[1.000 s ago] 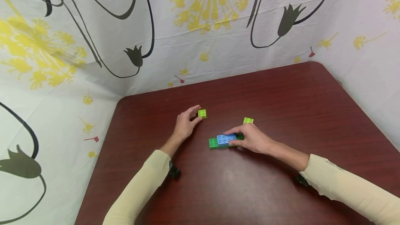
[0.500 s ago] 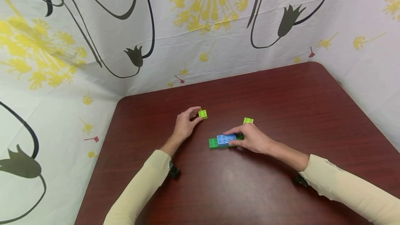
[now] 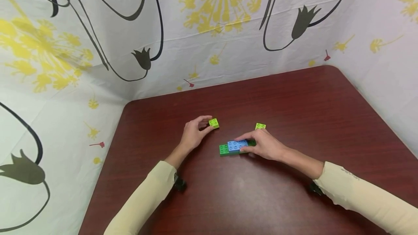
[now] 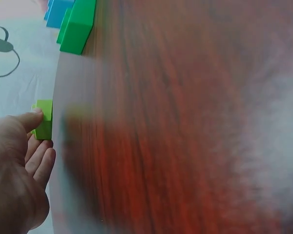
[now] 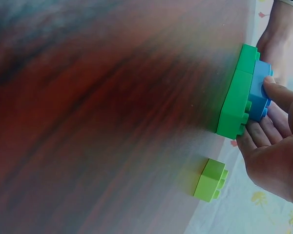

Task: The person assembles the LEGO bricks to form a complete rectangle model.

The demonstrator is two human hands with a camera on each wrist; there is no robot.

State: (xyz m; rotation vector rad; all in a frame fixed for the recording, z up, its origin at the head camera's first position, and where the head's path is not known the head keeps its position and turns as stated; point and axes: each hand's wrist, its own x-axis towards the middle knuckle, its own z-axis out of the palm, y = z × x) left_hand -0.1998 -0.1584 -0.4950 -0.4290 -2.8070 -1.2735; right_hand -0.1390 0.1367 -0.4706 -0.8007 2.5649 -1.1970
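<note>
My left hand (image 3: 193, 132) pinches a small lime-green toy building brick (image 3: 213, 123) between thumb and fingers, near the table surface. In the left wrist view, the thumb lies against the lime brick (image 4: 46, 122), with fingers on its other side. My right hand (image 3: 265, 144) grips a blue brick (image 3: 236, 145) with thumb and fingers on opposite sides. The blue brick sits on two green bricks (image 3: 223, 150) laid end to end, bridging their seam, as the right wrist view shows. The right fingers partly cover the right-hand green brick (image 5: 233, 105).
A second lime-green brick (image 3: 260, 126) stands on the table just beyond my right hand, partly hidden by it in the head view. The dark red-brown table (image 3: 294, 97) has rounded far corners. Patterned white cloth (image 3: 241, 55) hangs around its edges.
My left hand has drawn the lime brick slightly toward me and turned it a little. The right hand and the blue and green bricks have stayed in place.
</note>
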